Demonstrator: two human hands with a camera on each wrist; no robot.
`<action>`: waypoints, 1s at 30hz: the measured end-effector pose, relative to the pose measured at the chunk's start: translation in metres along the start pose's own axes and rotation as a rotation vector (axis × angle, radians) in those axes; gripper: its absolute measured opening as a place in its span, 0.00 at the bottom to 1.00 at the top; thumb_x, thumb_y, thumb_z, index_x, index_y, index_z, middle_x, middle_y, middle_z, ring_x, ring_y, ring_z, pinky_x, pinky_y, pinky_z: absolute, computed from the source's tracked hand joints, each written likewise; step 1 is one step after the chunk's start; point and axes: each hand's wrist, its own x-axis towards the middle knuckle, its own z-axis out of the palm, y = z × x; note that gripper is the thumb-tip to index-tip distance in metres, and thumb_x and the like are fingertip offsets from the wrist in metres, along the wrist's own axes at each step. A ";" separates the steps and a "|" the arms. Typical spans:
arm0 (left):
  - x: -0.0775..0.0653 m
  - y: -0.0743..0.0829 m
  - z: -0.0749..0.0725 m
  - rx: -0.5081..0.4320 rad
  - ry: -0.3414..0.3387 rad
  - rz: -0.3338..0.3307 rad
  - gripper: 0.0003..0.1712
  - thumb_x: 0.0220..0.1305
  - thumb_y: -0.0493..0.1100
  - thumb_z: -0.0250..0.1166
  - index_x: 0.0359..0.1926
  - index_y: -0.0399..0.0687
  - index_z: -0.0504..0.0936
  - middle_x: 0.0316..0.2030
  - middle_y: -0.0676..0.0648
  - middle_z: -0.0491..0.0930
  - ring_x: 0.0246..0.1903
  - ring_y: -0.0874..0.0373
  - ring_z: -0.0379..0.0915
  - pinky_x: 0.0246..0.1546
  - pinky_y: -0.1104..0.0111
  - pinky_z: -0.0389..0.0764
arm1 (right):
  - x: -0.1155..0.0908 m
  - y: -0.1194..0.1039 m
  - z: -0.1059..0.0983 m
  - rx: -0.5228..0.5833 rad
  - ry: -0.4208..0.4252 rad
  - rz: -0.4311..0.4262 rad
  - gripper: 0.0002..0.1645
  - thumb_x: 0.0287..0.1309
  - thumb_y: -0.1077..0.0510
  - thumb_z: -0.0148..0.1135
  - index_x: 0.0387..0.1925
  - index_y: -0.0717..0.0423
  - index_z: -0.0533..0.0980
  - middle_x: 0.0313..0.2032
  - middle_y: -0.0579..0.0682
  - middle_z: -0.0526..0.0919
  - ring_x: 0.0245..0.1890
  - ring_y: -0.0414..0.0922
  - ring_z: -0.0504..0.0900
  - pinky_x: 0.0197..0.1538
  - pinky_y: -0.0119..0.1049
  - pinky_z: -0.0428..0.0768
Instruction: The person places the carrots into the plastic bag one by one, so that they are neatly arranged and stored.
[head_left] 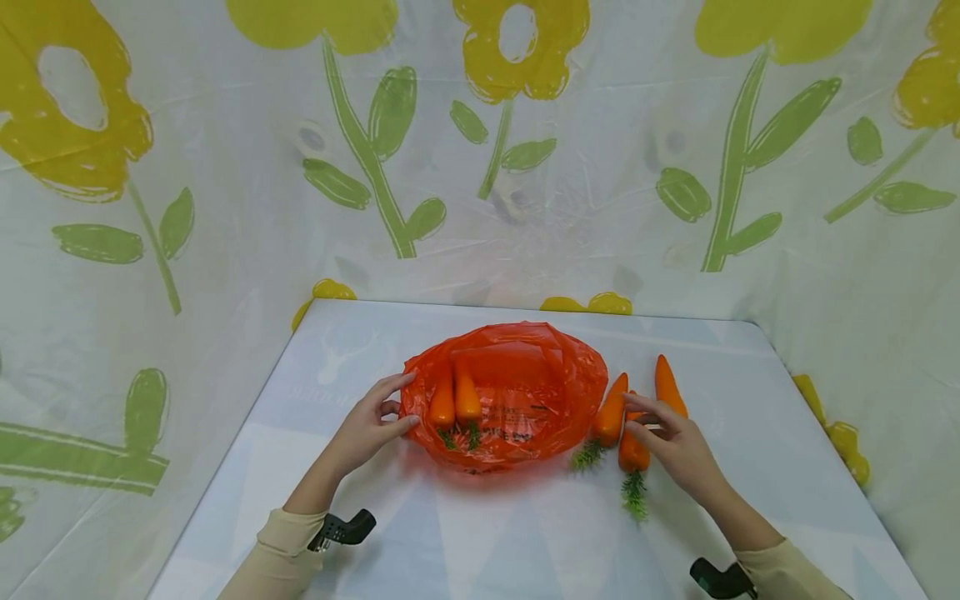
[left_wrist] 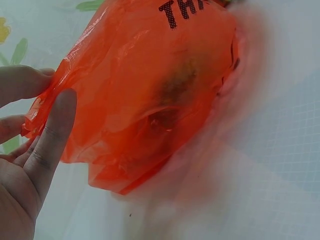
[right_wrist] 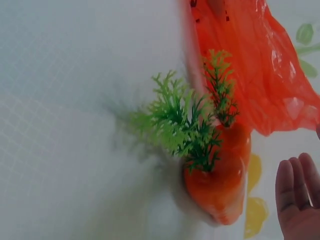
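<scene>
A red plastic bag [head_left: 573, 379] lies with its mouth open on the table, black print showing on it. Inside it are two orange carrots [head_left: 467, 398] with green tops. My left hand [head_left: 363, 432] pinches the bag's left rim between thumb and fingers; the left wrist view shows the bag film [left_wrist: 125, 100] between them. To the right of the bag lie two more carrots [head_left: 611, 414] with leafy tops [right_wrist: 175, 115], and a third carrot [head_left: 669, 386] sits farther back. Over these my right hand [head_left: 678, 446] hovers with extended fingers [right_wrist: 286, 187], apparently holding nothing.
The pale table [head_left: 495, 542] has its far edge just behind the bag. A white curtain [head_left: 585, 200] with yellow flowers and green leaves hangs behind and along both sides. Each wrist carries a small black camera [head_left: 348, 528].
</scene>
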 end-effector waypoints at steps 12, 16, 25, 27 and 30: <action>-0.001 0.001 0.000 -0.029 -0.005 0.017 0.40 0.67 0.36 0.70 0.75 0.41 0.63 0.74 0.37 0.55 0.44 0.53 0.79 0.40 0.68 0.86 | 0.001 0.019 -0.011 -0.066 0.055 0.034 0.25 0.71 0.58 0.62 0.67 0.57 0.74 0.59 0.52 0.82 0.46 0.31 0.79 0.49 0.19 0.76; 0.000 0.001 0.000 -0.034 -0.006 0.019 0.40 0.66 0.36 0.70 0.75 0.41 0.63 0.74 0.37 0.55 0.43 0.54 0.79 0.40 0.68 0.86 | 0.000 0.024 -0.015 -0.090 0.083 0.038 0.25 0.71 0.59 0.63 0.67 0.56 0.75 0.57 0.36 0.80 0.46 0.29 0.78 0.49 0.18 0.75; 0.000 0.000 0.000 -0.022 -0.001 0.007 0.40 0.66 0.38 0.70 0.75 0.43 0.64 0.74 0.38 0.56 0.44 0.51 0.78 0.40 0.68 0.86 | 0.000 0.029 -0.023 -0.134 0.102 0.068 0.26 0.71 0.58 0.63 0.68 0.57 0.74 0.59 0.62 0.79 0.45 0.23 0.76 0.47 0.16 0.74; -0.001 -0.001 0.001 -0.024 0.001 0.006 0.40 0.66 0.38 0.70 0.75 0.42 0.64 0.74 0.38 0.56 0.44 0.50 0.78 0.41 0.68 0.86 | 0.000 0.031 -0.024 -0.145 0.103 0.084 0.27 0.71 0.57 0.63 0.68 0.57 0.74 0.59 0.61 0.78 0.45 0.22 0.75 0.46 0.16 0.74; -0.001 -0.001 0.001 -0.027 0.002 0.005 0.40 0.66 0.38 0.70 0.75 0.42 0.64 0.74 0.38 0.55 0.44 0.50 0.78 0.41 0.68 0.86 | 0.000 0.032 -0.028 -0.160 0.108 0.101 0.27 0.71 0.57 0.63 0.68 0.58 0.73 0.61 0.61 0.77 0.45 0.22 0.74 0.45 0.16 0.73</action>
